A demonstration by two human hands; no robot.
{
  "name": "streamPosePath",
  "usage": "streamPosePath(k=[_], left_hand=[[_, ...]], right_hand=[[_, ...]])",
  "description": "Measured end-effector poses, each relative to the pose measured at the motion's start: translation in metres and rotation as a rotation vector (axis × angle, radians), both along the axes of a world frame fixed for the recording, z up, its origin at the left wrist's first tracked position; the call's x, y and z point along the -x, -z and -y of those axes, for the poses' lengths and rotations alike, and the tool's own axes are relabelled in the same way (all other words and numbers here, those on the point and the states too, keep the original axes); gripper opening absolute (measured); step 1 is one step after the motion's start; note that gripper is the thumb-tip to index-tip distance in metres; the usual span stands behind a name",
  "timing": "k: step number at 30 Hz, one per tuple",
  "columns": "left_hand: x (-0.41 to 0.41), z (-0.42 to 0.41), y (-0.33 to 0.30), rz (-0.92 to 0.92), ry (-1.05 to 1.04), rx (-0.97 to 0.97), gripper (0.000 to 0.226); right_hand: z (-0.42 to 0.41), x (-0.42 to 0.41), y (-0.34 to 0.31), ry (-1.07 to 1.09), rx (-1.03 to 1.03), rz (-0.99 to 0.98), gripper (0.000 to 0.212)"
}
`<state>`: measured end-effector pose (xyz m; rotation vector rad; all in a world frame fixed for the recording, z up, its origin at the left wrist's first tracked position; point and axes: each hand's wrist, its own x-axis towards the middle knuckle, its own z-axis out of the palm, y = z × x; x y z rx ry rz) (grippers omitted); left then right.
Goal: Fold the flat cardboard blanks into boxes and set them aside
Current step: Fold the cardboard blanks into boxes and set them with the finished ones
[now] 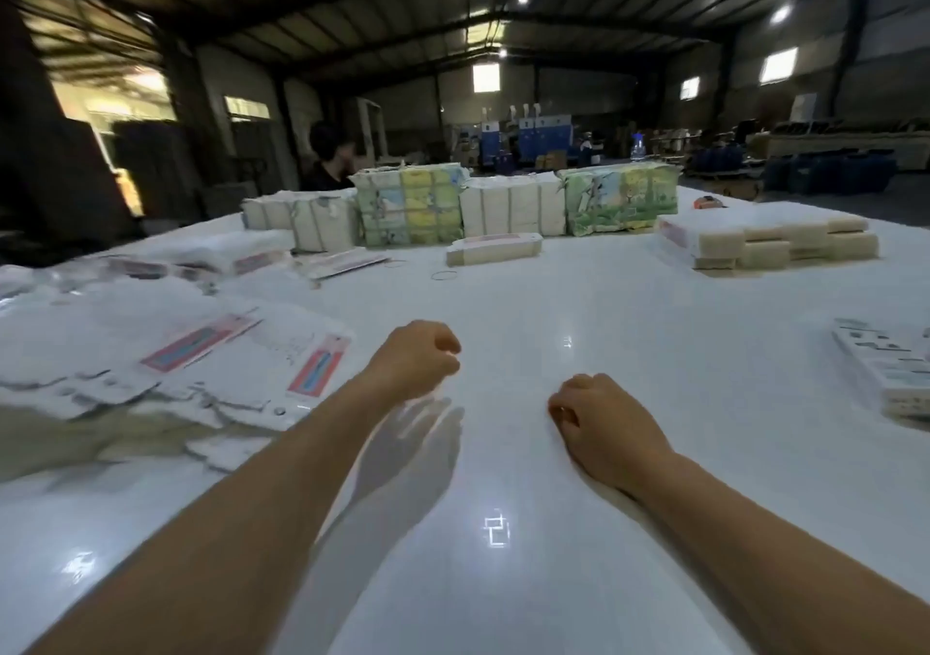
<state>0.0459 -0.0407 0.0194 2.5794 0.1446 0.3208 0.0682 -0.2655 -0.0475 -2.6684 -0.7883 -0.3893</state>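
Observation:
Flat white cardboard blanks (191,357) with pink and blue printed strips lie spread in a loose pile on the left of the white table (604,312). My left hand (420,355) hovers just right of that pile, fingers curled, holding nothing. Over the bare table in front of me, my right hand (601,420) is lowered close to the surface, its fingers curled under and empty. One folded box (494,248) lies on its side at the middle far part of the table. Another printed folded box (888,370) sits at the right edge.
Bundles of stacked blanks (511,204) and two colourful wrapped packs (410,206) line the table's far side. A low stack of tan bundles (785,244) sits far right. Rubber bands (444,275) lie mid-table. A person (329,158) sits behind the far left bundles.

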Motion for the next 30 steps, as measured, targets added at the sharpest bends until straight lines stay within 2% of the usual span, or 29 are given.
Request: streamPosePath(k=[3, 5, 7, 8, 10, 13, 21, 23, 27, 28, 30], left_hand=[[0.011, -0.080, -0.010, -0.066, -0.347, -0.161, 0.049], [0.029, -0.126, 0.000, -0.232, -0.578, -0.248, 0.083], [0.044, -0.156, 0.018, -0.367, -0.693, -0.291, 0.111], [0.048, -0.164, 0.028, -0.375, -0.706, -0.321, 0.117], [0.047, -0.172, 0.039, -0.326, -0.688, -0.369, 0.115], [0.040, -0.178, 0.029, -0.300, -0.692, -0.398, 0.099], [0.034, -0.195, 0.005, -0.342, -0.740, -0.301, 0.082], [0.035, -0.199, 0.003, -0.283, -0.745, -0.222, 0.081], [0.040, -0.207, 0.003, -0.168, -0.768, 0.054, 0.068], [0.042, -0.206, 0.003, -0.169, -0.787, 0.036, 0.066], [0.044, -0.199, 0.001, -0.215, -0.855, -0.228, 0.065]], right_hand=[[-0.002, -0.002, 0.001, -0.005, -0.049, 0.002, 0.028], [-0.004, -0.002, 0.002, 0.000, -0.051, 0.012, 0.027], [-0.004, -0.003, 0.002, 0.005, -0.056, 0.017, 0.026], [-0.004, -0.003, 0.002, 0.004, -0.061, 0.017, 0.026], [-0.004, -0.003, 0.002, -0.004, -0.066, 0.018, 0.025], [-0.004, -0.002, 0.002, 0.000, -0.071, 0.001, 0.025], [-0.003, -0.001, 0.002, -0.006, -0.099, -0.005, 0.026], [-0.004, -0.002, 0.002, -0.012, -0.097, -0.002, 0.025], [-0.004, -0.002, 0.002, -0.014, -0.086, 0.009, 0.026], [-0.004, -0.002, 0.002, -0.014, -0.088, 0.010, 0.026], [-0.005, -0.002, 0.002, -0.022, -0.093, 0.007, 0.025]])
